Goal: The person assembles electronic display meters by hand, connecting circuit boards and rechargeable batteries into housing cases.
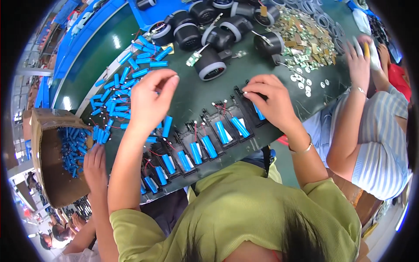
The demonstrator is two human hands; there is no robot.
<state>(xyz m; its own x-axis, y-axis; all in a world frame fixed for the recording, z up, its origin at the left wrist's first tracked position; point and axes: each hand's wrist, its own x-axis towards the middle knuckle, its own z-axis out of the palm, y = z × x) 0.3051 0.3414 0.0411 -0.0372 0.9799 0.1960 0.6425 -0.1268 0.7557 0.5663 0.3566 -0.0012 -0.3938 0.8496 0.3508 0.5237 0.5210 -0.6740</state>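
Note:
My left hand (150, 98) is raised over the left part of the table, thumb and fingertips pinched together; whatever they hold, if anything, is hidden. Close to it lies a loose blue cylindrical battery (167, 126). My right hand (275, 102) is closed in a pinch above the rightmost black plastic housing (245, 105), with a tiny pale bit at the fingertips that I cannot name. Under this hand a blue battery (259, 112) shows in part. A slanting row of black housings runs along the near edge, with blue batteries (239, 127) and thin red and black wires in them.
Loose blue batteries (117, 108) spread at the left, beside a cardboard box (43, 126) of more. Black round units with grey rims (212, 70), a circuit board pile (301, 32) and white discs (308, 82) lie farther back. Co-workers' hands show left (95, 163) and right (358, 65).

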